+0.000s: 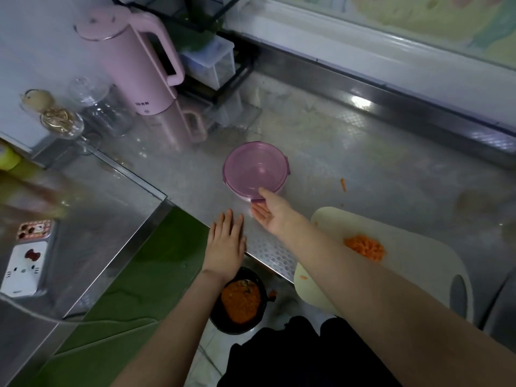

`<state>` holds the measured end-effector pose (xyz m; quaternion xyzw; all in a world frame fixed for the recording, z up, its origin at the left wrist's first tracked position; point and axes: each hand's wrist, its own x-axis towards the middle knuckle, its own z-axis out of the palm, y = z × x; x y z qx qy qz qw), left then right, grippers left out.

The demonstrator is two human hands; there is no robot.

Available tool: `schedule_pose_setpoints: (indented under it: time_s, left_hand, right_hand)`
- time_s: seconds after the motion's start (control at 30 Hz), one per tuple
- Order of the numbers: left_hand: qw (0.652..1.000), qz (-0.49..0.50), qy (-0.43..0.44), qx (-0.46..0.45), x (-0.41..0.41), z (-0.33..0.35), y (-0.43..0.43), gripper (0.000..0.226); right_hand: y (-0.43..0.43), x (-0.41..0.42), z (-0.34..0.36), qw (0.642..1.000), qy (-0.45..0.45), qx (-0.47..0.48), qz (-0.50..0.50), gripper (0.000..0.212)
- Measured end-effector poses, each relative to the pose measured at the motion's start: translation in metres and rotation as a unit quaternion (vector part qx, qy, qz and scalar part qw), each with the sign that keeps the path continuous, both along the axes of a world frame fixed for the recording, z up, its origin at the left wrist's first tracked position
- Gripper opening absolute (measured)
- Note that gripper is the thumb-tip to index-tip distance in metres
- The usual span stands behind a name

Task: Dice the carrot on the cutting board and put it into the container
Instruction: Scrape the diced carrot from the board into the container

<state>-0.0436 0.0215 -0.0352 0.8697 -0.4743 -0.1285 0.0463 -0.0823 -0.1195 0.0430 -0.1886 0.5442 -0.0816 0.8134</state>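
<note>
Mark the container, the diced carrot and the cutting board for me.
container (255,169), head view, middle of its purple lid.
diced carrot (364,247), head view, centre of the pile.
cutting board (418,263), head view, bare surface right of the pile.

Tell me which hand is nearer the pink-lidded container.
Right. The right hand reaches the near rim of the container; the left hand lies flat at the counter edge, farther back, apart from it.

Grey metal countertop (363,169): steel, embossed with a dimpled pattern, dull sheen with soft reflections. Round purple plastic container (255,169): translucent, with a smooth, faintly glossy lid. Off-white plastic cutting board (418,275): matt, smooth. Tall pink plastic kettle (134,65): smooth, satin gloss. Clear glass jar (103,113): shiny, transparent.
</note>
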Motion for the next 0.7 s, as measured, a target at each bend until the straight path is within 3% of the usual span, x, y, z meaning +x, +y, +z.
schedule_pose_setpoints:
  time_s: [0.1, 0.17, 0.23, 0.3, 0.37, 0.43, 0.47, 0.6, 0.7]
  left_hand:
    - [1.0, 0.002, 0.013, 0.002, -0.002, 0.001, -0.002, 0.067]
    - [0.999, 0.021, 0.029, -0.013, -0.002, 0.002, -0.006, 0.053]
    - [0.987, 0.097, 0.091, -0.087, 0.0, 0.007, -0.014, 0.04]
    - [0.927, 0.234, 0.211, -0.202, -0.001, 0.017, -0.027, 0.03]
    - [0.819, 0.355, 0.336, -0.3, -0.004, 0.026, -0.041, 0.027]
    - [0.75, 0.405, 0.406, -0.33, -0.008, 0.033, -0.053, 0.026]
    - [0.742, 0.411, 0.415, -0.328, -0.01, 0.036, -0.057, 0.027]
    - [0.769, 0.402, 0.378, -0.322, -0.016, 0.036, -0.064, 0.025]
    - [0.775, 0.392, 0.364, -0.337, -0.017, 0.033, -0.063, 0.024]
  right_hand:
    - [-0.01, -0.022, -0.014, 0.999, 0.026, -0.031, 0.009, 0.031]
    - [-0.016, -0.038, -0.021, 0.998, 0.026, -0.044, 0.024, 0.012]
    - [-0.02, -0.051, -0.024, 0.997, 0.024, -0.058, 0.039, 0.009]
    - [-0.022, -0.061, -0.027, 0.996, 0.021, -0.075, 0.043, 0.01]
    - [-0.023, -0.069, -0.029, 0.994, 0.015, -0.092, 0.059, 0.012]
    - [-0.023, -0.077, -0.031, 0.989, 0.008, -0.114, 0.093, 0.013]
    - [-0.022, -0.08, -0.033, 0.986, 0.004, -0.127, 0.107, 0.013]
    - [-0.017, -0.089, -0.034, 0.979, -0.004, -0.162, 0.127, 0.012]
    - [-0.011, -0.089, -0.037, 0.954, 0.058, -0.248, 0.161, 0.019]
